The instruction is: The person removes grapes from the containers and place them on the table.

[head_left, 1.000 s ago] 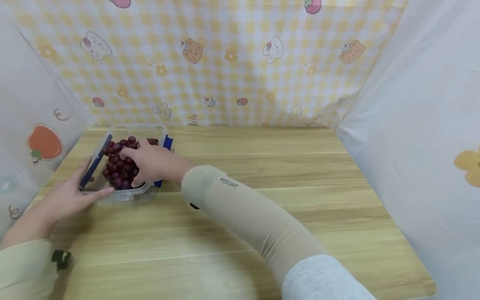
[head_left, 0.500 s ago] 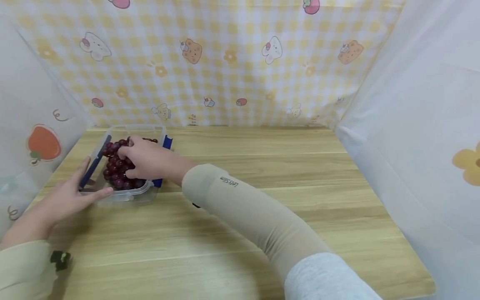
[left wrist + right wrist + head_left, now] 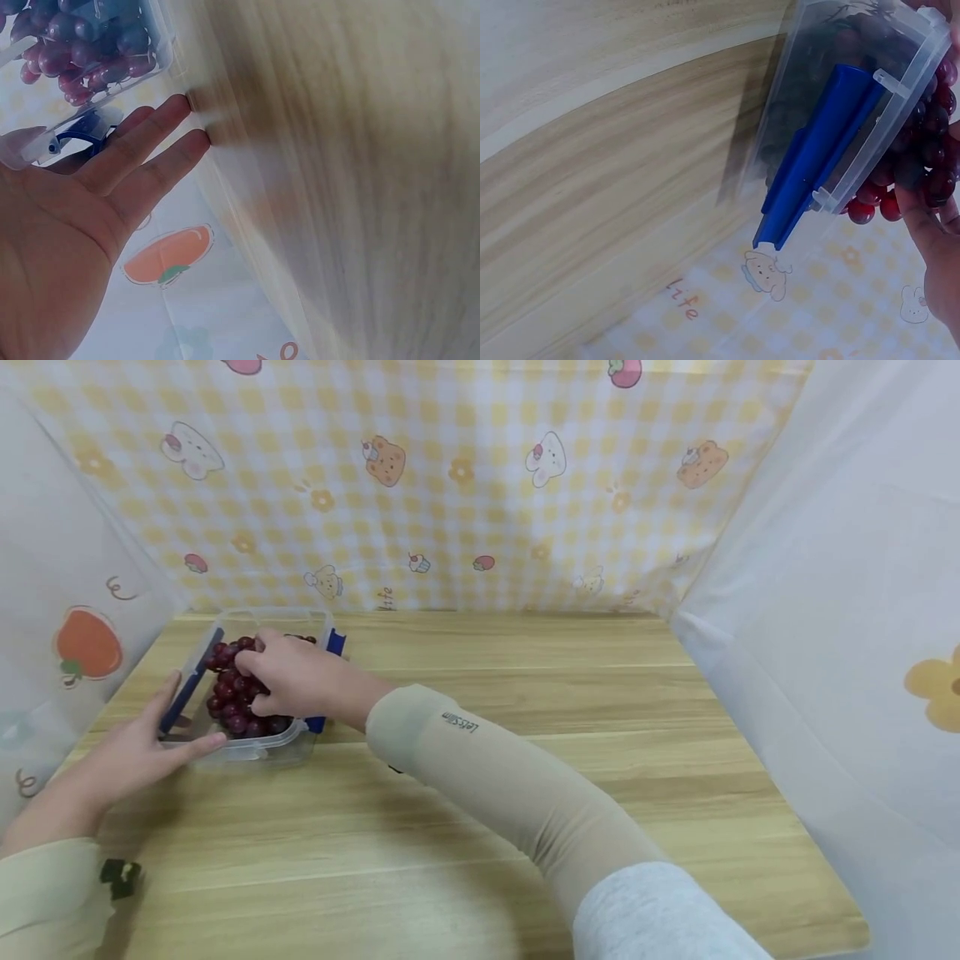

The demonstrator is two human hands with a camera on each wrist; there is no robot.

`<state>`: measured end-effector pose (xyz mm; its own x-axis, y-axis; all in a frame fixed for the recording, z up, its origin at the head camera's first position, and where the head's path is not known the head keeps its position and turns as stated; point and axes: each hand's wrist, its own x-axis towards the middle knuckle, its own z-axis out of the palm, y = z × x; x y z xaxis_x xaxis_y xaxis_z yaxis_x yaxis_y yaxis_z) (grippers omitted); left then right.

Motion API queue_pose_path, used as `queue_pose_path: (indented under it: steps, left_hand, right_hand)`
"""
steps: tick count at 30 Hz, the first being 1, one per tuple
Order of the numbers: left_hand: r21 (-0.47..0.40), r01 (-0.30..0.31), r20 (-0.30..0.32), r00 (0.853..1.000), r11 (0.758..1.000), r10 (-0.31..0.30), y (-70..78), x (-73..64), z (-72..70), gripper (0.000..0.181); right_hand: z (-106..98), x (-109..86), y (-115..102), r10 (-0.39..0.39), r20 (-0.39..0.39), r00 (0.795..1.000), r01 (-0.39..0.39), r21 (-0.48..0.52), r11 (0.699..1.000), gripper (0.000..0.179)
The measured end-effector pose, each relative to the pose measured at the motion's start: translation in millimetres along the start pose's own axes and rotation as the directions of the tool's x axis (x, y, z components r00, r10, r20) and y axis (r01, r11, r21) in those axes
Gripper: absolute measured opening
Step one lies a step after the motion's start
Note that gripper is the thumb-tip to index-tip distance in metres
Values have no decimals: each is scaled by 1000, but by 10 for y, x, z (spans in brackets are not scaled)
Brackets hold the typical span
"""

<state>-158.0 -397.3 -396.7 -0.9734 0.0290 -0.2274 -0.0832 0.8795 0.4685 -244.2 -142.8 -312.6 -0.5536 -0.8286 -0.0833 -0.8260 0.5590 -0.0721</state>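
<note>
With our right hand (image 3: 291, 677), the nearer, we gripped the grapes (image 3: 234, 700) lying beneath it inside the clear box (image 3: 258, 747); our left hand (image 3: 135, 757), fingers extended, touched the box's near-left corner.

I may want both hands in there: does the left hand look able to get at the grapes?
Probably yes: the left hand is at the side of the container, whose top is open, and the right hand covers only part of the grapes.
</note>
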Motion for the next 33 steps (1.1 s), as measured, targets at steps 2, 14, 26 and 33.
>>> queue_pose_path:
  steps: [2, 14, 26, 33]
  left_hand:
    - [3, -1, 3, 1000, 1000, 1, -6, 11, 6, 118]
    - [-11, -24, -13, 1000, 1000, 23, -6, -6, 17, 117]
    - [-21, -3, 7, 1000, 1000, 3, 11, -17, 1, 117]
    - [-36, 13, 29, 999, 999, -12, 12, -21, -16, 116]
  right_hand:
    - [-5, -8, 9, -5, -9, 1000, 5, 12, 1000, 37]
    - [-228, -11, -4, -7, -8, 1000, 7, 49, 999, 40]
    - [-333, -66, -4, 16, -24, 1000, -15, 27, 1000, 38]
    - [-400, -65, 21, 27, -32, 999, -24, 73, 997, 42]
